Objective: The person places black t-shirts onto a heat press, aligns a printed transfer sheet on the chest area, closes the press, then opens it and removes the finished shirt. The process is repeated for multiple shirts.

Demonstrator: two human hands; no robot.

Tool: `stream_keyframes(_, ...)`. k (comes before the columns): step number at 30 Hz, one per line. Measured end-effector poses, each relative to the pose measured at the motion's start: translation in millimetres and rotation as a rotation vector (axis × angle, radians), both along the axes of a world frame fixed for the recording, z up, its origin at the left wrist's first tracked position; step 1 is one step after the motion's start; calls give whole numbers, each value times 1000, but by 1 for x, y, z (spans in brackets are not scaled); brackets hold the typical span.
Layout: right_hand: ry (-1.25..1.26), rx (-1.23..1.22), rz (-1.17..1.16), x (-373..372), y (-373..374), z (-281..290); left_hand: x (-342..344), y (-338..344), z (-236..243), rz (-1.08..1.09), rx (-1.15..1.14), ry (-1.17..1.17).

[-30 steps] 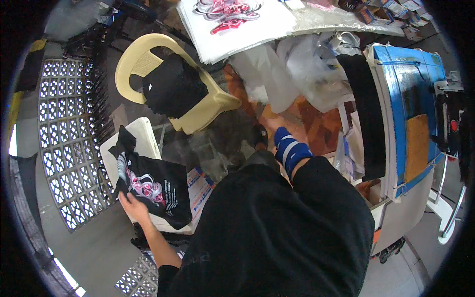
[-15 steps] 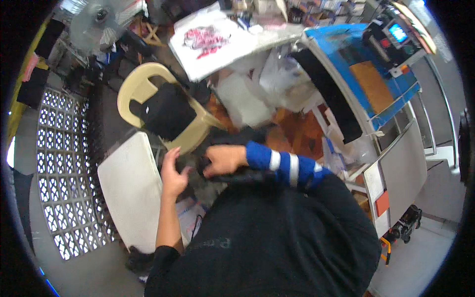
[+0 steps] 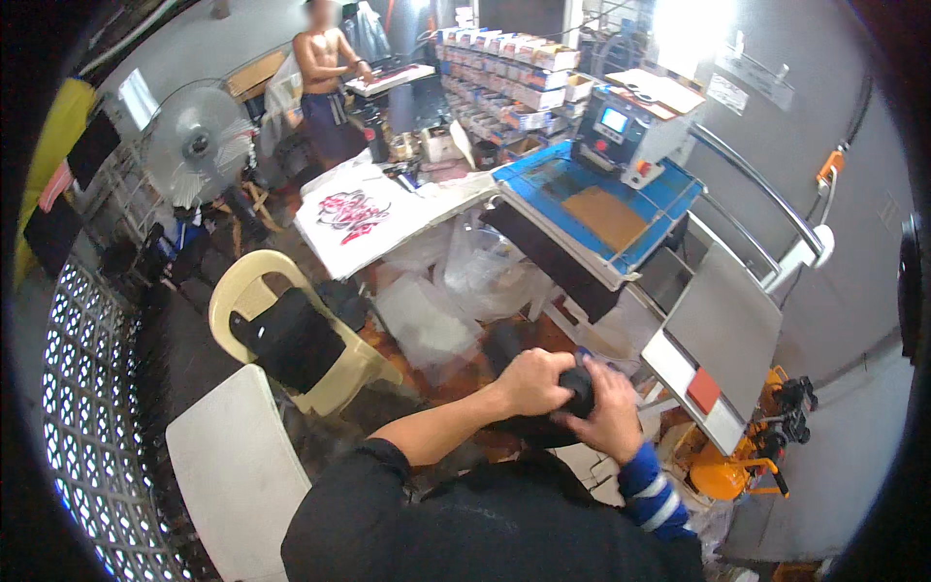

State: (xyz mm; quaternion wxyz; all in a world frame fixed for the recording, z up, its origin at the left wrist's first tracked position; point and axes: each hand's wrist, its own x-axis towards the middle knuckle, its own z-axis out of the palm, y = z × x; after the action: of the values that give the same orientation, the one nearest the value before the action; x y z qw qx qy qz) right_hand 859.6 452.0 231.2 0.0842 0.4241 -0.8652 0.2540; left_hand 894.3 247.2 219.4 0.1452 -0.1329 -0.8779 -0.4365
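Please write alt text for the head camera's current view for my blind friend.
A person's left hand and right hand grip a black bundle, seemingly cloth, in a cluttered workshop. Ahead, rightward, a machine stands at a blue-topped table; at left, a cream chair holds black cloth. Another person stands farther back.

Head-worn fisheye (dark-rimmed) looks forward-down; left grip, right grip close.
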Motion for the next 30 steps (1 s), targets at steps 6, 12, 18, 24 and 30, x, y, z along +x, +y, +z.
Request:
stream_keyframes(6,-62,-195,-529,-14,150,-88,-25,18,0,-109,-701,-233)
stream_keyframes(12,-478,-359,-662,-2,194,-31,-82,76,-54,-479,-377,-49)
stream_keyframes(18,-647,-523,-317,-62,198,-21,-103,181,-145,-435,142,-425)
stream_keyframes(24,-836,-550,-421,-106,296,4,-176,165,-56,-761,213,-356)
stream_keyframes(30,-870,-598,-145,-107,298,40,-174,210,-49,-809,322,-791)
